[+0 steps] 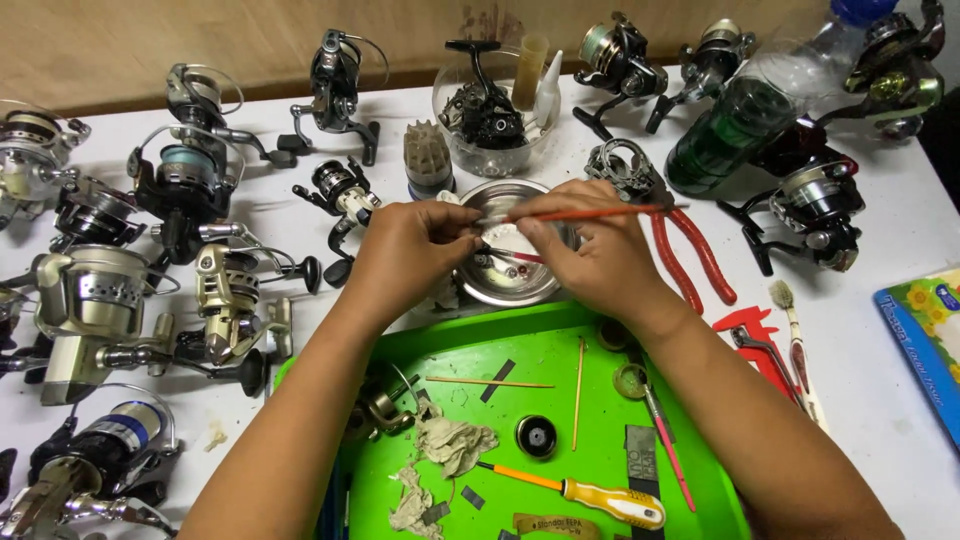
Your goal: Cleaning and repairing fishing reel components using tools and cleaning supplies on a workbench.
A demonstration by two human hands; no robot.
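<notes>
Orange-handled brush [590,213] pinched in the right hand [590,255], its tip meeting a small pale part [492,218] clamped between the left hand's [405,250] fingertips. Both hover over a steel bowl [478,285], seemingly so drips and bits fall inside. Fishing reels [185,180] ring the white table [870,400]; a green tray [600,420] holds a screwdriver [585,492].

Many fishing reels [95,300] are spread over the white bench [880,400], mostly at its left and far edges. A green tray [520,350] is set at the near edge, with a yellow-handled screwdriver [585,492] and crumpled rags [450,440] in it. Red-handled pliers [690,255] are laid to its right, beside a small brush [790,320].
</notes>
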